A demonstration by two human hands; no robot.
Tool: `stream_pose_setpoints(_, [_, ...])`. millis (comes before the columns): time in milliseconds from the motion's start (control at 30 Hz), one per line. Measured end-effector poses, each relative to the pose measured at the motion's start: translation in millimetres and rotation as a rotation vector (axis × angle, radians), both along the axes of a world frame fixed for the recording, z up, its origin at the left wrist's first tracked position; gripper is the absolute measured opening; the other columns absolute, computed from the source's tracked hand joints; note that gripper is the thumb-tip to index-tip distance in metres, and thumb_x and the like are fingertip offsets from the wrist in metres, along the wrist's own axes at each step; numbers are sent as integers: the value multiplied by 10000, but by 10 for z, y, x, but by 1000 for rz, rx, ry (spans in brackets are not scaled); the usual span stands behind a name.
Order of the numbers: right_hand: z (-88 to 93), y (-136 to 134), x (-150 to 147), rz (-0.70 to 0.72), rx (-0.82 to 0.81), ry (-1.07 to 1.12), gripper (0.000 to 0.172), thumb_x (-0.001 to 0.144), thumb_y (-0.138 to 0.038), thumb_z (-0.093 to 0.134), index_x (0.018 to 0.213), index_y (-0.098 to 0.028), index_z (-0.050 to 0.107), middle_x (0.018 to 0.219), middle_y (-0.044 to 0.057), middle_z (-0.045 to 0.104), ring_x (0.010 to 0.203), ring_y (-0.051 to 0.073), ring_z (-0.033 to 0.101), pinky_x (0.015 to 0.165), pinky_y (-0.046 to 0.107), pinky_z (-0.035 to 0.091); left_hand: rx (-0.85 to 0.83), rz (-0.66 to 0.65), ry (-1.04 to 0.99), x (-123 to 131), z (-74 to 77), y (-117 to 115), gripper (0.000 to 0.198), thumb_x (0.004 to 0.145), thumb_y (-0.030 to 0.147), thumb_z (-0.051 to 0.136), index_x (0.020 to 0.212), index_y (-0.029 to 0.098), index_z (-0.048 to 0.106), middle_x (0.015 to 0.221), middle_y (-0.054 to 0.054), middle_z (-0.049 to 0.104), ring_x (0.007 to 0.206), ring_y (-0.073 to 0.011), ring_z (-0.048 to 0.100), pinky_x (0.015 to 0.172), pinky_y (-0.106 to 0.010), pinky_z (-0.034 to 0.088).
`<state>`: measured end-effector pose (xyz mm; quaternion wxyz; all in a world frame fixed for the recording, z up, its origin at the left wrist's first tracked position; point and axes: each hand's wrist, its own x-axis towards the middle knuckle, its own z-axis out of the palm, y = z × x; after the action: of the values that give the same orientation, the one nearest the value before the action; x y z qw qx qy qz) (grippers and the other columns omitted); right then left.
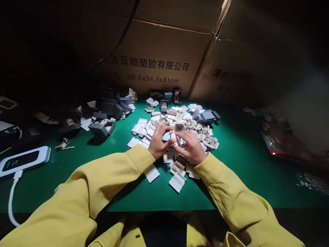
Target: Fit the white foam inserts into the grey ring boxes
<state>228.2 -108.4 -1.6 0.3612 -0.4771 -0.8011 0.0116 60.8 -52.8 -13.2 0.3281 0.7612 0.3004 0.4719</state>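
Over a pile of folded white and grey card pieces (178,183) my two hands meet near the middle of the table. My left hand (160,141) is closed round a small blue-grey box (166,136). The fingers of my right hand (191,146) pinch a small white piece (173,138) against the box's right side. My left thumb also touches that white piece. Fingers cover part of both objects.
Blue-grey boxes lie left (99,130), right (207,116) and behind the pile (164,105) on the green table (144,199). Large cartons (164,44) stand behind. A white device (25,159) with a cable sits left; plastic bags (280,142) lie right.
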Motion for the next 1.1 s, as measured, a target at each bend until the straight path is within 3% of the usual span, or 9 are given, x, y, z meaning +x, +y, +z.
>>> stream_pose_setpoints(233, [-29,1,10,-72,-7,-217,417,834,-359,561,1221,-205,533,1092,93,631,988,256,510,826,432,457,34,11,22,1,-2,-4,586,734,695,442,1012,199,586,995,-95,539,985,-237,491,914,-346,390])
stream_pose_setpoints(400, [-55,-1,6,-88,50,-290,339,871,-343,527,1177,-205,572,1122,63,652,987,248,534,836,430,449,12,47,2,6,-1,16,527,779,647,427,1002,194,581,998,-90,543,977,-222,501,912,-324,385])
stream_pose_setpoints(567, [-29,-9,24,-38,162,-318,194,870,-282,544,1035,-252,640,1068,22,683,1006,216,569,935,463,407,-8,83,-10,9,2,27,509,796,635,409,985,193,574,997,-82,543,981,-212,506,912,-310,384])
stream_pose_setpoints(800, [77,-16,31,42,148,-369,168,863,-254,546,991,-240,655,1024,18,698,1014,220,568,972,498,382,-36,84,-12,6,17,26,503,797,631,413,981,191,575,1002,-85,551,995,-215,517,917,-314,385])
stream_pose_setpoints(933, [59,-6,28,75,109,-302,164,859,-244,545,973,-226,661,980,31,707,994,217,575,949,490,401,-6,86,-15,16,13,33,492,810,619,407,969,185,574,985,-82,564,982,-211,530,901,-321,401])
stream_pose_setpoints(1100, [13,29,28,77,20,11,160,875,-251,509,919,-208,657,907,47,705,912,195,589,818,388,492,70,87,9,32,-2,39,483,830,606,380,971,178,554,964,-80,561,957,-202,530,882,-340,421])
